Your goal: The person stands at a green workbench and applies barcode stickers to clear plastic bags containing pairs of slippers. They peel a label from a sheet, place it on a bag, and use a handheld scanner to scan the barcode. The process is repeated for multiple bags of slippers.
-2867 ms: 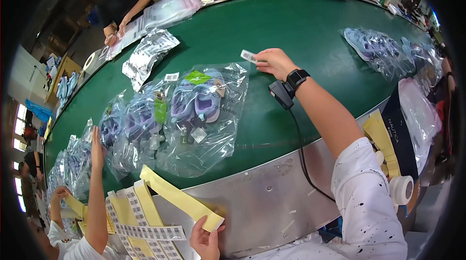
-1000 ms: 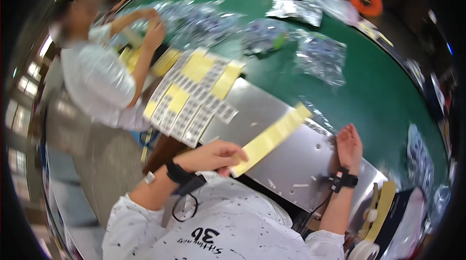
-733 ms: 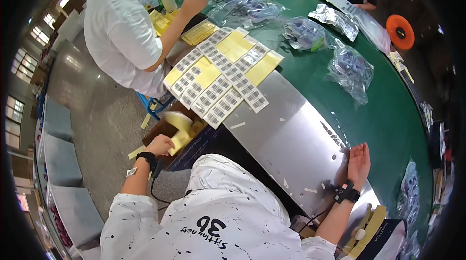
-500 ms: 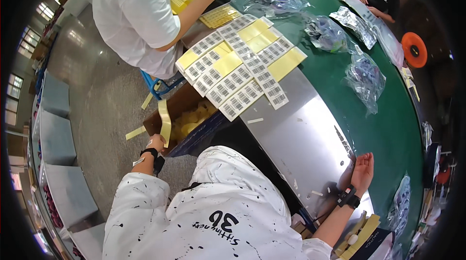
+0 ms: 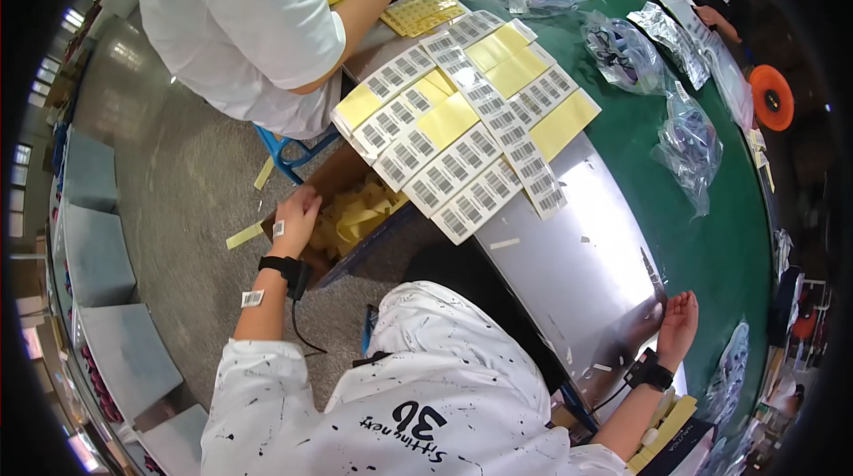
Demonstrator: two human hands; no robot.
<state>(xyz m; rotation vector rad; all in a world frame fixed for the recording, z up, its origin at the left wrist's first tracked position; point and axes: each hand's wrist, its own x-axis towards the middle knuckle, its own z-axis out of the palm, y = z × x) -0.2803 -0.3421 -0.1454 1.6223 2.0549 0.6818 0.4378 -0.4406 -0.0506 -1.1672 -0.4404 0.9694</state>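
My left hand is over the near left edge of a cardboard box, its fingers loosely bent and no strip visible in them. Crumpled yellow backing paper lies inside that box. Small barcode labels stick to the back of this hand and to the forearm. My right hand rests palm up by the border of the metal plate and the green work surface, fingers loosely extended, holding nothing. Overlapping sheets of barcode labels spread across the plate's far end, some stripped to yellow backing.
A person in a white shirt sits at the far left, beside a blue stool. Clear bags lie on the green surface. Yellow strips lie on the floor. Grey bins line the left; another box stands lower right.
The long yellow strip has left my left hand, which has moved up and farther over the box. My right hand stays by the plate's edge. The whole view has shifted slightly.
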